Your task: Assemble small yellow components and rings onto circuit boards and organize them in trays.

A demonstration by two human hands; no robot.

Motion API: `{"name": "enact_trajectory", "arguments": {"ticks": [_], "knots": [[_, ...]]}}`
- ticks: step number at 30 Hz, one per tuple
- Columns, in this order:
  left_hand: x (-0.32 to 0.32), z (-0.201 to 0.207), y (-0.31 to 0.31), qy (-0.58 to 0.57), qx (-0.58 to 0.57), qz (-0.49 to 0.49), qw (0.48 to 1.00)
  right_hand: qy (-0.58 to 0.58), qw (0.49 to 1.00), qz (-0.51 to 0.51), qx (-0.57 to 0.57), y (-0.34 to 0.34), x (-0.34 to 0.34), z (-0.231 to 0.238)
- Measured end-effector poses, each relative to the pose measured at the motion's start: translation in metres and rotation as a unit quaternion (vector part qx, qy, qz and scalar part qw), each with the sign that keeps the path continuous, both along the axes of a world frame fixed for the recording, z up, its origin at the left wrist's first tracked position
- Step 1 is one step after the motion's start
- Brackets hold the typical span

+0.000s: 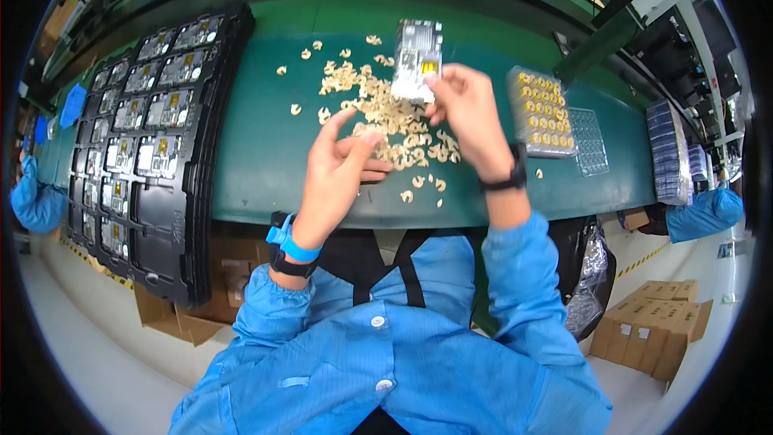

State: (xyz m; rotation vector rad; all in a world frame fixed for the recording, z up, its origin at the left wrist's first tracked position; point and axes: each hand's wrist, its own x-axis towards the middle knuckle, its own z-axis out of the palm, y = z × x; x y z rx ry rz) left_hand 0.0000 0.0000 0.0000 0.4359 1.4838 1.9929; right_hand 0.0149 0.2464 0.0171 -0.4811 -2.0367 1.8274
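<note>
A green counter [266,169] runs across a workshop, with cardboard boxes [652,326] on the pale floor to the right. A stack of black trays [153,153] holding small modules lies at the left, a clear tray [543,113] of gold parts at the right. Small cream-coloured clips [386,113] lie scattered mid-counter. The right hand [467,117] holds a silvery rectangular module [417,56] with a yellow patch, raised above the clips, its grip clenched on the lower edge. The left hand [342,165] pinches over the clips; whether its grip holds one, I cannot tell.
</note>
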Motion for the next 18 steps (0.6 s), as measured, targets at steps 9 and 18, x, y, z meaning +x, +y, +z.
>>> {"name": "enact_trajectory", "arguments": {"ticks": [9, 18], "knots": [[-0.004, -0.035, -0.022, 0.094, -0.028, 0.129, 0.987, -0.096, 0.967, -0.226, 0.064, 0.157, -0.1, -0.017], [-0.004, -0.034, -0.022, 0.137, -0.035, 0.137, 0.98, -0.12, 0.867, -0.185, 0.447, 0.137, 0.135, 0.05]]}}
